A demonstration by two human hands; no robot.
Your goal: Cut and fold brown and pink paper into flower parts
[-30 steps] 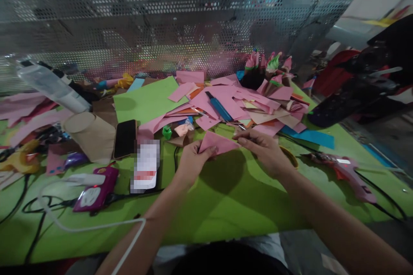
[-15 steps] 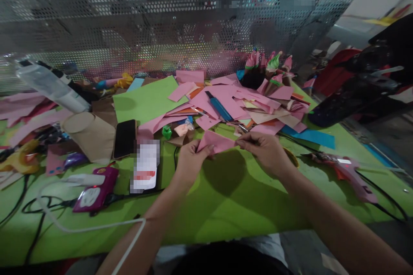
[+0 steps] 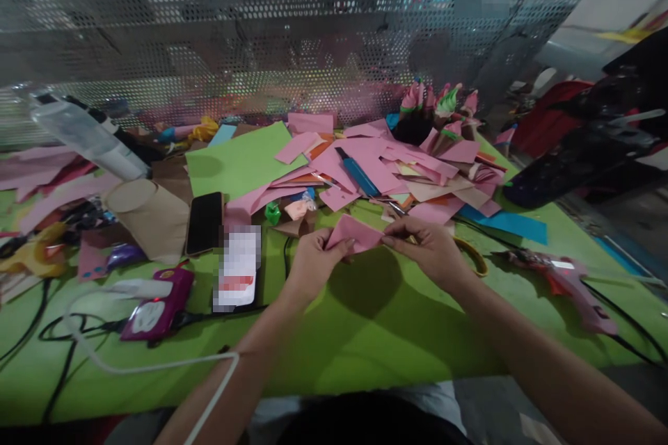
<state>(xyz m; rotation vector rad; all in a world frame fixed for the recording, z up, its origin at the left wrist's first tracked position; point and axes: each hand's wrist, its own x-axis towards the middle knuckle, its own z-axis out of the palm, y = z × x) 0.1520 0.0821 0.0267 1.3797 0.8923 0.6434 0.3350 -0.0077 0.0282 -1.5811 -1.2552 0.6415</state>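
A small piece of pink paper (image 3: 355, 232) is stretched between my two hands, above the green table (image 3: 376, 334). My left hand (image 3: 318, 261) pinches its left side, thumb in front and the fingers behind it, partly hidden. At the paper's right corner, my right hand (image 3: 425, 247) pinches with thumb and forefinger. A shadow of the hands and paper falls on the table below. Just beyond lie a blue utility knife (image 3: 360, 174) and a heap of pink paper pieces (image 3: 386, 160). Right of my right hand is a yellow ring-shaped handle or roll (image 3: 477, 257).
A pink glue gun (image 3: 579, 285) with a cable lies at the right. To the left are a black phone (image 3: 204, 222), a lit phone (image 3: 243, 268), a magenta power strip (image 3: 156, 306) and a brown paper cone (image 3: 151, 215). A perforated metal screen (image 3: 313, 42) stands behind.
The view has shifted slightly. Both hands still pinch the pink paper, which is tilted a little differently, its top corner now more pointed.
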